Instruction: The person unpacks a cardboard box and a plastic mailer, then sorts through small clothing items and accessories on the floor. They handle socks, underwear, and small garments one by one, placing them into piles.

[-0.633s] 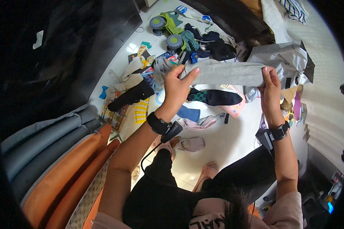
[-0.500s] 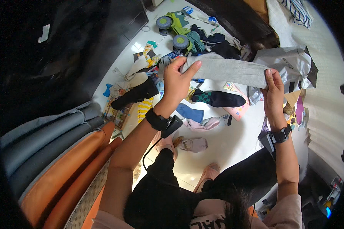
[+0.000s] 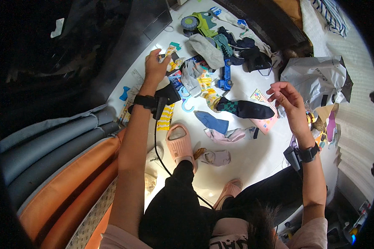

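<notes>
A long light-grey sock [image 3: 206,50] lies folded over the green toy truck [image 3: 203,25] at the far side of the pile. Left of it, my left hand [image 3: 156,68] hovers with fingers and thumb apart beside a yellow-and-white patterned cloth [image 3: 175,62]; whether a fingertip touches the cloth I cannot tell. Nothing is in my right hand [image 3: 290,99], raised at the right with loosely curled fingers and the thumb apart. Nearest to it are a black sock with a green checked cuff [image 3: 249,110] and a pink illustrated sheet [image 3: 266,122].
Around the middle lie a blue sock [image 3: 212,121], a pink sock [image 3: 230,135], a whitish sock [image 3: 216,157] and a blue toy car [image 3: 225,75]. A silver-white plastic bag [image 3: 313,79] stands at right. Orange and grey cushions [image 3: 70,182] border the left.
The grey sock stretched between both hands has been let go and now rests over the toy truck. My left hand has moved left; my right hand has dropped slightly.
</notes>
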